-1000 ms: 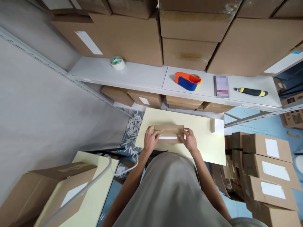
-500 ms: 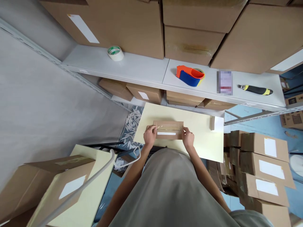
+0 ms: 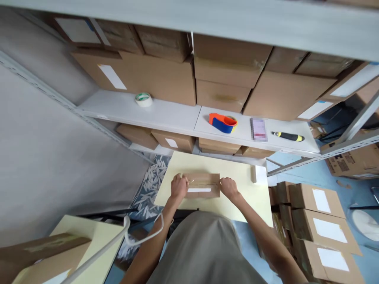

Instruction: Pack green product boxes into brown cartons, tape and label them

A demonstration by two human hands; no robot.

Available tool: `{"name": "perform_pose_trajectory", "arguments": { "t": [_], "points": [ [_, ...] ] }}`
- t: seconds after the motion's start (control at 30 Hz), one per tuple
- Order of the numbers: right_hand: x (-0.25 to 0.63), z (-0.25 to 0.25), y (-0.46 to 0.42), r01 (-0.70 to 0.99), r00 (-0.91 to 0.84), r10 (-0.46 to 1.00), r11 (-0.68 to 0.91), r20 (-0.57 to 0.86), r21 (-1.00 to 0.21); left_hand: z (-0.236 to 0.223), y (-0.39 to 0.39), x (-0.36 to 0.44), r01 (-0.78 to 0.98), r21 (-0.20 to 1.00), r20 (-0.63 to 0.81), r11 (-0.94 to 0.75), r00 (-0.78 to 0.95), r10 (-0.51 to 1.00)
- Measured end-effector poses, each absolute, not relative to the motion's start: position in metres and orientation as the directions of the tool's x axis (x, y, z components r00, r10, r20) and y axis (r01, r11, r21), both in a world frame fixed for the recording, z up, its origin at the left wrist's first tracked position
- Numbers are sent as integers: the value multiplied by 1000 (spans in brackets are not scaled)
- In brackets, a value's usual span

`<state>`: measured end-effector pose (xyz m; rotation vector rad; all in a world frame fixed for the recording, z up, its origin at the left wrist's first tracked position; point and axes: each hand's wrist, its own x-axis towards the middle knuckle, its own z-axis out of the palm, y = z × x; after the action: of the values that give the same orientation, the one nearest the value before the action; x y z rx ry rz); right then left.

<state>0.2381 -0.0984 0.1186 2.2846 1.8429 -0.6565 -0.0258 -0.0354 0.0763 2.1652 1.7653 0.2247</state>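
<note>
A small brown cardboard box (image 3: 203, 194) lies on the pale yellow tabletop (image 3: 245, 199), with a strip of clear tape and a white label on its upper face. My left hand (image 3: 179, 186) is closed at the box's left end, its fingers curled over the edge by the tape. At the right end, my right hand (image 3: 229, 188) is closed with its fingertips against the edge. Whether either hand also pinches a tape end is too small to tell.
On the shelf ahead are a tape roll (image 3: 143, 99), an orange and blue tape dispenser (image 3: 222, 123) and a yellow-black cutter (image 3: 288, 136). A white block (image 3: 260, 175) stands at the table's right. Labelled cartons (image 3: 316, 221) are stacked right; a white tube (image 3: 97, 252) crosses lower left.
The view has tilted up, so more of the upper shelf shows. Both hands stay at the box's ends, with their fingers curled further down over the edges.
</note>
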Motion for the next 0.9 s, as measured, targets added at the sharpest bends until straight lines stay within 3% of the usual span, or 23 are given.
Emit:
{"name": "perform_pose_trajectory", "arguments": {
  "t": [0.1, 0.2, 0.3, 0.37, 0.5, 0.63, 0.77, 0.9],
  "points": [
    [259, 166, -61, 951, 187, 945, -243, -269, -190, 104, -14, 0, 888, 356, 96, -291, 275, 957],
    [277, 224, -19, 947, 232, 971, -213, 56, -241, 146, 8, 34, 798, 446, 286, -406, 303, 909],
    [283, 270, 24, 972, 177, 928, -112, 329, -207, 192, 21, 68, 700, 520, 413, -489, 295, 862],
    [281, 284, 50, 982, 148, 933, -101, 329, -158, 216, 22, 88, 656, 549, 458, -518, 283, 843],
    [270, 281, 87, 983, 177, 979, -171, 100, -61, 238, 13, 115, 589, 591, 484, -551, 288, 826],
    [269, 271, 94, 983, 180, 979, -178, 91, -32, 231, -3, 118, 556, 624, 472, -548, 291, 832],
    [275, 255, 68, 944, 264, 950, -218, 167, -248, 211, -21, 98, 548, 687, 417, -476, 239, 877],
    [259, 210, -2, 703, 343, 928, -152, 144, -695, 190, -52, 67, 454, 808, 360, -375, 123, 925]
  ]
}}
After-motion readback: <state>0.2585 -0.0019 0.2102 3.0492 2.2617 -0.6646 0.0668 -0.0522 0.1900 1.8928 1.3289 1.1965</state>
